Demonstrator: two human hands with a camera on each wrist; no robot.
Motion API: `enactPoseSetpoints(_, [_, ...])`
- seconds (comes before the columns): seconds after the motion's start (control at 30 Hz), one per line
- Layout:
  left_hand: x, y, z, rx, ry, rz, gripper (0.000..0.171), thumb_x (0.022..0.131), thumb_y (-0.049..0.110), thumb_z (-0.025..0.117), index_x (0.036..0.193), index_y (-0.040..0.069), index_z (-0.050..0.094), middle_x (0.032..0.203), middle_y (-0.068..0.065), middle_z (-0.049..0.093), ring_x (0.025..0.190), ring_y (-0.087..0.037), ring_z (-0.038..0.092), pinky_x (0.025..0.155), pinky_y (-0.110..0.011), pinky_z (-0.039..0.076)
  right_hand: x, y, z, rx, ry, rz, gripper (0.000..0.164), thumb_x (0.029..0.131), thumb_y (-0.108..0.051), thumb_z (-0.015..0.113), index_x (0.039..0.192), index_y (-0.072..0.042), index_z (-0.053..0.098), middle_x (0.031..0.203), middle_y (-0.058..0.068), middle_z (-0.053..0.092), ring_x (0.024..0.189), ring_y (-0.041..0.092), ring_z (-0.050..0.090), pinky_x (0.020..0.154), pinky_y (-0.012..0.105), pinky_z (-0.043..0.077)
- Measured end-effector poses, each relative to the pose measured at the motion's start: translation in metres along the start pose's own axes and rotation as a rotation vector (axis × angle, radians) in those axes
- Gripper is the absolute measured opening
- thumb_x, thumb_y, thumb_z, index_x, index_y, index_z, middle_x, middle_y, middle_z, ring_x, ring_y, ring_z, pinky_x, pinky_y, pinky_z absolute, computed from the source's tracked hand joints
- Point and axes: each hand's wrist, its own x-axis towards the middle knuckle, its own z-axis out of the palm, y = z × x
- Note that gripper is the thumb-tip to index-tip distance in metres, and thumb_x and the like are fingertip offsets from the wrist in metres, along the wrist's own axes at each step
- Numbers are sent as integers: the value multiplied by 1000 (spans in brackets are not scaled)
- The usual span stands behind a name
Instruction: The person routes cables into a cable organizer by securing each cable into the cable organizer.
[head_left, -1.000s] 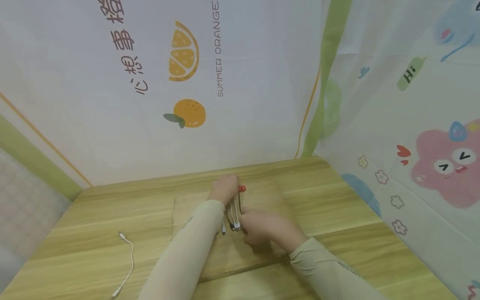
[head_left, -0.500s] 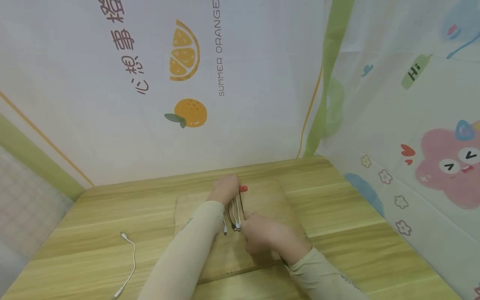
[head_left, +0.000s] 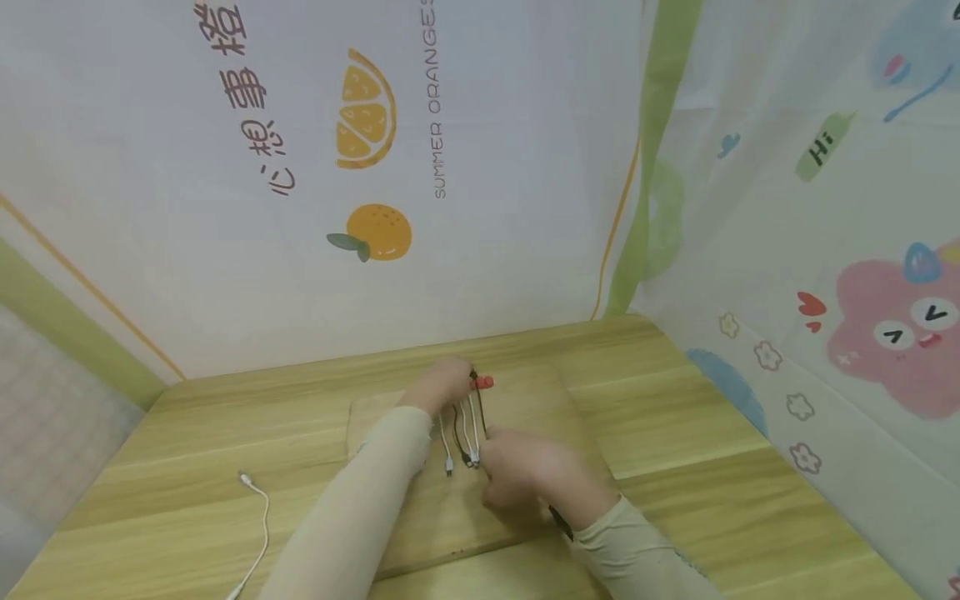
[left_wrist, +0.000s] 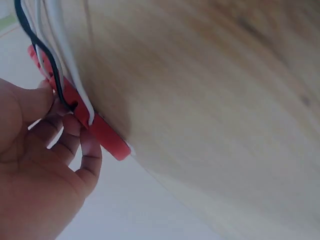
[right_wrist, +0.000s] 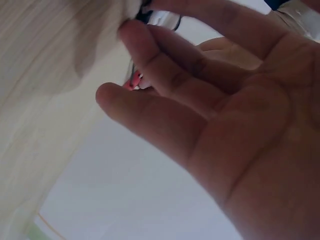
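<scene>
A red cable organizer strip (head_left: pixel 482 382) lies near the far edge of a wooden board (head_left: pixel 528 400), with several cables running from it. The fingertips of my left hand (head_left: pixel 450 380) grip the strip; in the left wrist view, thumb and fingers are along its edge beside a slot holding a dark cable (left_wrist: pixel 47 52). My right hand (head_left: pixel 521 467) pinches the near end of a black cable (head_left: pixel 481 408), drawn straight down from the strip. White cables (head_left: pixel 466 423), a second dark cable (head_left: pixel 457 429) and a short white cable (head_left: pixel 444 442) lie to its left. In the right wrist view the held plug is mostly hidden.
A loose white cable (head_left: pixel 266 525) lies on the wood-grain table (head_left: pixel 180 467), left of the board. Behind the table hangs a printed white cloth (head_left: pixel 510 250), and another (head_left: pixel 772 250) covers the right side.
My left hand and forearm have shifted slightly left, uncovering more of the short white cable and the black cable's top end. My right hand keeps its pinch, nearly in place.
</scene>
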Motion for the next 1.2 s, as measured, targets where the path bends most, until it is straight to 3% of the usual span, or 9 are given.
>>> enactPoseSetpoints(0.07, [-8,-3,-3,2,-27,36,41,105,3,57,145,2,60,147,-19,64,133,-34,62,111,-47,52,1,-4,1,7,-15,21,33,86,-19,77,63,-13,54,88,1,57,65,9,45,57,26,42])
enactPoseSetpoints(0.2, [-38,-14,-17,-101,-93,106,55,110,9,51,163,4,39,164,-22,47,150,-38,48,121,-52,43,4,-18,6,-2,-20,24,33,87,-19,72,63,-16,50,71,-4,50,58,9,41,53,27,39])
enactPoseSetpoints(0.3, [-68,-27,-32,-209,-119,134,56,112,13,50,165,5,35,155,-25,54,136,-38,60,111,-54,50,2,-24,7,4,-26,32,30,88,-20,71,64,-15,54,68,-5,50,58,9,44,54,27,42])
enactPoseSetpoints(0.43, [-102,-41,-52,-232,-90,142,54,112,22,51,161,3,41,137,-24,65,119,-37,68,101,-56,56,-4,-23,4,63,-45,106,30,93,-25,73,69,-14,58,69,-3,54,58,10,47,55,29,44])
enactPoseSetpoints(0.6, [-135,-67,-59,-237,-58,98,55,110,28,56,157,2,47,135,-23,66,123,-40,66,100,-58,56,-10,-24,-3,48,-39,149,36,96,-30,72,67,-15,56,68,-3,53,57,11,46,54,30,41])
enactPoseSetpoints(0.83, [-169,-122,-66,-228,-24,-34,70,110,41,55,160,-4,36,146,-38,54,125,-54,62,96,-65,55,-14,-55,0,-96,0,-20,45,101,-43,66,65,-18,57,70,-7,54,61,7,47,56,28,46])
enactPoseSetpoints(1.0, [-188,-159,-63,-181,4,-55,69,109,34,59,155,-13,38,143,-46,51,124,-62,59,96,-69,54,-2,-88,8,-209,33,-195,34,101,-46,66,81,-20,71,88,-8,66,78,5,60,78,28,57])
enactPoseSetpoints(1.07, [-195,-172,-60,-155,-6,-60,66,108,29,61,150,-17,40,139,-49,52,123,-64,58,97,-71,53,6,-104,15,-236,33,-250,31,102,-49,64,89,-23,74,94,-10,68,85,5,63,84,28,57])
enactPoseSetpoints(1.2, [-204,-189,-56,-138,-62,-103,62,106,28,63,143,-19,46,136,-50,52,124,-67,55,96,-72,52,21,-135,34,-320,27,-355,24,101,-53,64,90,-34,73,91,-16,66,84,1,58,77,22,52])
